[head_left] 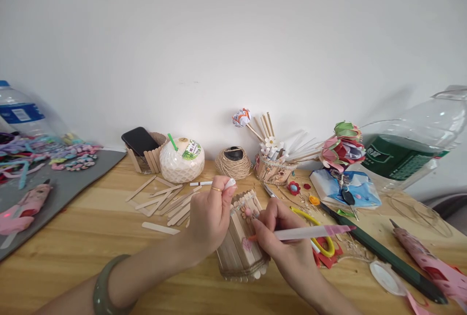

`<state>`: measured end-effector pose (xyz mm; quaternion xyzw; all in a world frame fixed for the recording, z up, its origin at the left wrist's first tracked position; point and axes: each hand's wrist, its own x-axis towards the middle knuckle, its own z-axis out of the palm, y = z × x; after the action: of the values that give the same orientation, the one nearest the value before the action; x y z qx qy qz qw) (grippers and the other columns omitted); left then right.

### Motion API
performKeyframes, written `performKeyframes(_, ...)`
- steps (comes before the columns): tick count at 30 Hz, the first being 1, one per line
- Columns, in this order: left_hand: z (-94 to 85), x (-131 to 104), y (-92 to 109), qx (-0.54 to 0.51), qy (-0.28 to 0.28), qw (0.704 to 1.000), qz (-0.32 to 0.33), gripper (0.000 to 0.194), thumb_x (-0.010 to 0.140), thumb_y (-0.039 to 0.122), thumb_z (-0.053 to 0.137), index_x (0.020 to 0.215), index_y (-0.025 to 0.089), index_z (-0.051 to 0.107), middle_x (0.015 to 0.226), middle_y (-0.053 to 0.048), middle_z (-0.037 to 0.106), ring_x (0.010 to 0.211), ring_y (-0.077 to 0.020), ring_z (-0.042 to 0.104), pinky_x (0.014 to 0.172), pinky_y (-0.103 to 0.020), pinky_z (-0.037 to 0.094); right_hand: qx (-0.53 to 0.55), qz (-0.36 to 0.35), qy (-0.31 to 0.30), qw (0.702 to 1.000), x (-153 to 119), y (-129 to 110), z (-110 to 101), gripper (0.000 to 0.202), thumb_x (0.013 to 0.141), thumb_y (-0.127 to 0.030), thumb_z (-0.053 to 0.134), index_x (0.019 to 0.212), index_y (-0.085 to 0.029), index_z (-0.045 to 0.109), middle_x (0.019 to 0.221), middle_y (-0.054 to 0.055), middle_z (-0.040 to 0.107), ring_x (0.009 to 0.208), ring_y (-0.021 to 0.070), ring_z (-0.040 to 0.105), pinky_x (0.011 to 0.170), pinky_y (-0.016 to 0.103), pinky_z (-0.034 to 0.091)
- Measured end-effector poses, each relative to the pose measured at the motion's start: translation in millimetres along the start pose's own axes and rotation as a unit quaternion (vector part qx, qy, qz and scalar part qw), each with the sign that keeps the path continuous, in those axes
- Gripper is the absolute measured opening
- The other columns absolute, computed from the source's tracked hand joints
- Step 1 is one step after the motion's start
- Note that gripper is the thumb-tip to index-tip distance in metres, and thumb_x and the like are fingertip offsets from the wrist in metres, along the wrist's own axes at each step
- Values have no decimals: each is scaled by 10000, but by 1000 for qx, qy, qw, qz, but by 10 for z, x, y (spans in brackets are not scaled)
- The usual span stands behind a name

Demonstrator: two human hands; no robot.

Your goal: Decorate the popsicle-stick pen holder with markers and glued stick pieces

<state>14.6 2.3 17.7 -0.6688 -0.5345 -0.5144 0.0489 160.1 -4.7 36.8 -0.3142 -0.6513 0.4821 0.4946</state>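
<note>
My left hand, with a ring and a green bangle on the wrist, is closed round a small white cap at its fingertips. Below and beside it stands a holder made of wooden craft sticks, tilted, with twine round its lower edge, a pink flower near the top and a pink drawn shape on its side. My right hand holds a white and pink marker, whose orange-looking tip end is at the holder's side. The right fingertips are next to the pink flower.
Loose craft sticks lie left of the holder. Behind are a white coconut, a twine ball and a decorated pen basket. Yellow-handled scissors, a dark green stick and a pink glue gun lie at the right.
</note>
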Motion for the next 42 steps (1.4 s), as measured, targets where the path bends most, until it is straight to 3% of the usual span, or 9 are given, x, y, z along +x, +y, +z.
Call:
performKeyframes(9, -5, 21, 11, -10, 8, 1000, -5, 173, 917, 233, 326, 887, 197, 493, 524, 22, 601, 434, -134, 546, 446, -215, 384, -2, -4, 13, 1000, 0, -21, 8, 373, 765, -291, 631, 535, -219, 346, 499, -68, 368, 452, 88, 320, 446, 214, 337)
performKeyframes(21, -5, 15, 9, 7, 10, 1000, 13, 136, 903, 179, 338, 895, 192, 473, 518, 28, 590, 424, -136, 530, 441, -210, 388, 23, -1, -19, 1000, -2, 12, -2, 354, 799, -260, 593, 563, -220, 331, 510, -78, 333, 446, 79, 273, 411, 197, 265)
performKeyframes(26, -12, 14, 17, 2, 20, 999, 32, 137, 907, 169, 344, 882, 192, 477, 508, 37, 580, 397, -124, 515, 422, -202, 371, 11, -1, 16, 1000, 17, 7, -25, 357, 792, -295, 622, 558, -215, 364, 515, -64, 380, 476, 91, 334, 447, 211, 306)
performKeyframes(31, -17, 15, 19, 1, 29, 999, 39, 142, 915, 188, 351, 885, 191, 490, 509, 36, 587, 405, -120, 527, 424, -197, 376, 23, 23, -1, 999, 37, -8, -35, 324, 775, -287, 642, 584, -216, 390, 512, -68, 396, 448, 80, 319, 399, 194, 261)
performKeyframes(36, -12, 30, 20, 1, 33, 999, 35, 155, 916, 195, 352, 874, 191, 501, 485, 46, 562, 385, -115, 504, 414, -193, 373, -9, -40, -44, 998, 40, -16, -36, 287, 725, -149, 595, 574, -221, 361, 523, -70, 400, 460, 81, 338, 436, 205, 322)
performKeyframes(42, 2, 17, -8, 4, 35, 998, 43, 135, 915, 186, 357, 897, 190, 491, 503, 40, 582, 396, -123, 523, 419, -197, 387, -47, -75, -38, 995, 29, 37, -58, 324, 776, -149, 532, 552, -223, 310, 495, -82, 350, 458, 87, 308, 519, 244, 398)
